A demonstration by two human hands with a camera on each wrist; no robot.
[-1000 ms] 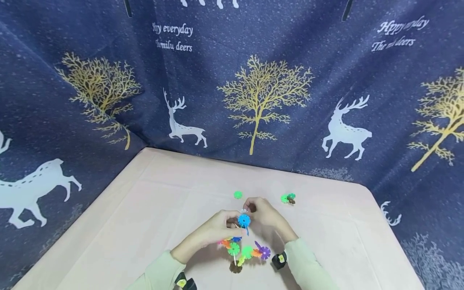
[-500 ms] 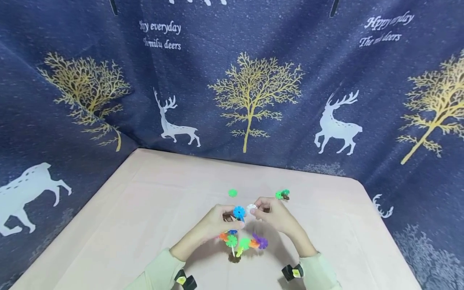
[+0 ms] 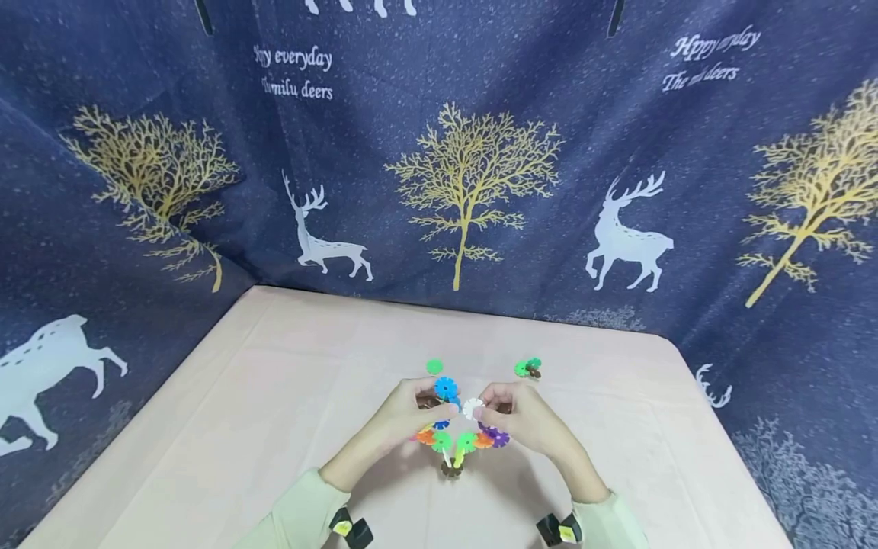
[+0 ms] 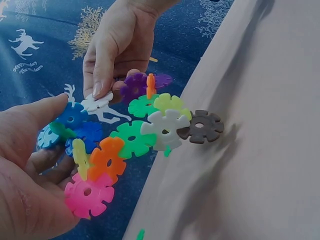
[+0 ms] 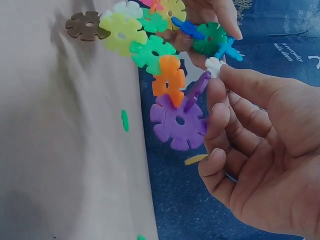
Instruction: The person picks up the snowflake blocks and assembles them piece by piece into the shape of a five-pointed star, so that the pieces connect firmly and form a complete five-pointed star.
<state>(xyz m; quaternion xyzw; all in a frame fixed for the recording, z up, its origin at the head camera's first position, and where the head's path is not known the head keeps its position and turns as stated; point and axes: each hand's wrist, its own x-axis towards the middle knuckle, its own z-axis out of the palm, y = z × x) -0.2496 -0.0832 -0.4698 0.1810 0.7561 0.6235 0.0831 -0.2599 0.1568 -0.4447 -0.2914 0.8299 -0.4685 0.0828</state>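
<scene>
My left hand (image 3: pixel 405 412) grips a chain of interlocking snowflake discs by its blue discs (image 3: pixel 446 387). The chain bends in a V, with a brown disc (image 4: pixel 201 126) at its low point. On the left arm of it are green, orange, yellow and pink discs (image 4: pixel 89 196); the right arm ends in purple discs (image 5: pixel 180 121). Between thumb and fingers my right hand (image 3: pixel 524 415) pinches a white disc (image 3: pixel 472 409), close to the blue discs. In the right wrist view the upright purple disc reaches right up to my right fingers. Part of the chain hides behind my left hand.
Beyond the hands, a loose green disc (image 3: pixel 435 367) lies on the pale pink tablecloth (image 3: pixel 329 358). Farther right sits a small cluster of green and brown discs (image 3: pixel 527 369). A dark blue curtain (image 3: pixel 370 168) with deer and trees hangs behind the table.
The right hand first drew the white disc rightward from the blue discs, then came down toward the purple end. The left hand keeps its grip while the chain has tilted. The head view shifted slightly.
</scene>
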